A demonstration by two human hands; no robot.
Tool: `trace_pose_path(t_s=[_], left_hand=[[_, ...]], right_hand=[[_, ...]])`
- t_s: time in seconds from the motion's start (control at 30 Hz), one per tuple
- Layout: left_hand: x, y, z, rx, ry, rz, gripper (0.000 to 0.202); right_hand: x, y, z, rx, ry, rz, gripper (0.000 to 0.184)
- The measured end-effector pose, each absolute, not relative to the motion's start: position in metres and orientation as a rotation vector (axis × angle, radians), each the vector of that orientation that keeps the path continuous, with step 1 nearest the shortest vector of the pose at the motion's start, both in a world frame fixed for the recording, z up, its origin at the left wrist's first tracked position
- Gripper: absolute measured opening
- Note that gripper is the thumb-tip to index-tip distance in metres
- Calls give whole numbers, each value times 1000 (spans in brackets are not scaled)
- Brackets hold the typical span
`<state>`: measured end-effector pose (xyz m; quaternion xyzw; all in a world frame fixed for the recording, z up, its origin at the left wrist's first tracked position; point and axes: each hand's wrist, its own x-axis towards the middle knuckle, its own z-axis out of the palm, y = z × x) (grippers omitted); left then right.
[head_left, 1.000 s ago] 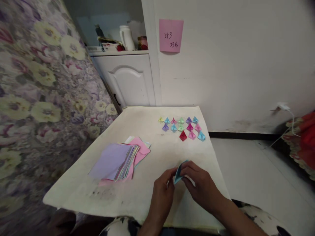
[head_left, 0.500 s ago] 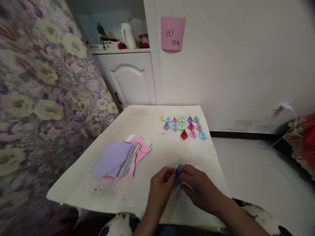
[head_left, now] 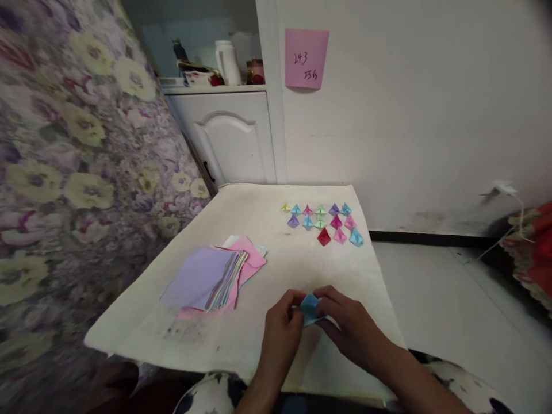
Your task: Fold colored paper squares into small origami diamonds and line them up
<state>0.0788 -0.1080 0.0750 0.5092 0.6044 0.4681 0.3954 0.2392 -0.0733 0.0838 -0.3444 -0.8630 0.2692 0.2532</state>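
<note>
Between my two hands is a small piece of folded blue paper (head_left: 309, 309), held above the near right part of the table. My left hand (head_left: 282, 325) pinches its left edge with thumb and fingers. On the other side my right hand (head_left: 345, 319) is closed on the paper's right edge, fingertips over its face. Beyond my hands, several small folded paper pieces (head_left: 324, 236) in red, pink, blue, green, purple and yellow lie in rows. A stack of square coloured paper (head_left: 198, 279), purple on top, rests to the left, with pink sheets (head_left: 252, 259) partly under it.
A cream cloth covers the table (head_left: 259, 213), whose far edge meets a white wall and a cabinet (head_left: 228, 138). A floral curtain (head_left: 86, 190) hangs along the left. A pink note (head_left: 306, 58) is stuck on the wall. A plug (head_left: 504, 188) with a cord sits at right.
The blue paper has turned from nearly edge-on to show a broader face. Both hands keep their hold with slightly shifted fingers. The whole view has drifted a little.
</note>
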Motion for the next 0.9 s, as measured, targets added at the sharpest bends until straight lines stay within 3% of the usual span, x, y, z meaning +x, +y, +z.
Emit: trace_pose_path(t_s=[0.13,0.23,0.43,0.63,0.9], left_hand=[[80,-109,80,1198,1456,1208,18],[82,-109,84,1121,1399,1251,20],[83,-106,84,998,1279,1252,20],[81,-106,87,982,1251,1254,32],[84,-107,84,955,1226,1207,14]], right_hand=[[240,-72,79,-1002,-2209,758,10],[241,-70,76,-1015,-2109,826,12],[240,-69,80,-1056,-1912,990,51],[240,-68,86,-1134,-1809,1124,43],[238,-69,90,-1106,-1708,1308,36]])
